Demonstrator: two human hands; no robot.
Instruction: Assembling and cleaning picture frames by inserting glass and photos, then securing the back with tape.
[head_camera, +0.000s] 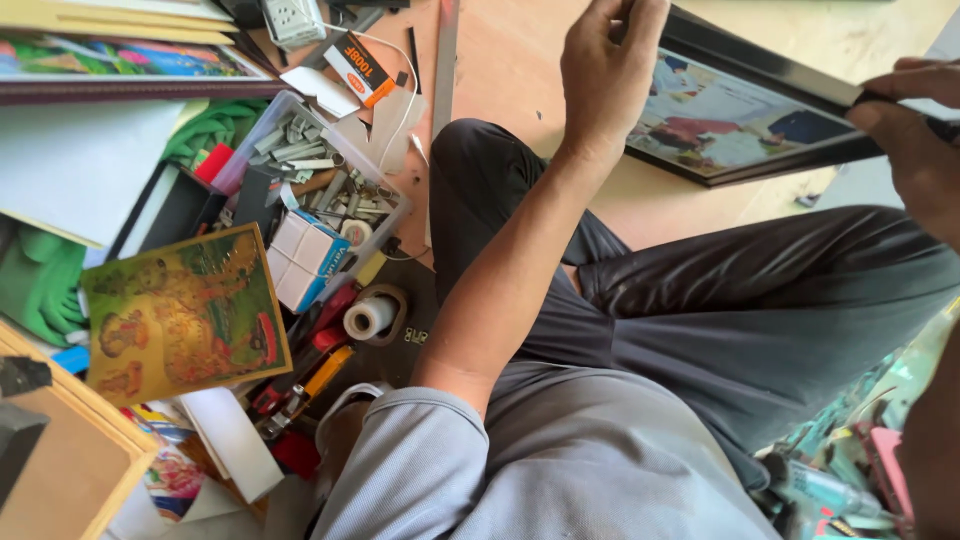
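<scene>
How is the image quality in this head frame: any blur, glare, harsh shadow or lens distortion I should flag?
Head view: even daylight, no harsh shadows; the left hand and right hand on the black picture frame are fairly sharp; mild glare whitens the pale floor at top right; wide-angle stretch toward the edges; the tools at the lower right corner look soft.

The picture frame (760, 85), at one o'clock, has glossy black moulding that looks like lacquered wood or plastic, and the colourful print inside it has a soft sheen. The floor (520, 60) under it is smooth, pale wood or board. At ten o'clock a clear plastic box (325, 170) holds dull grey metal clips. The golden print (185, 315) at nine o'clock looks shiny, like foil or coated paper. The trousers (760, 300) are dark cloth with a slight sheen; the grey shirt (560, 460) is matt cloth.
</scene>
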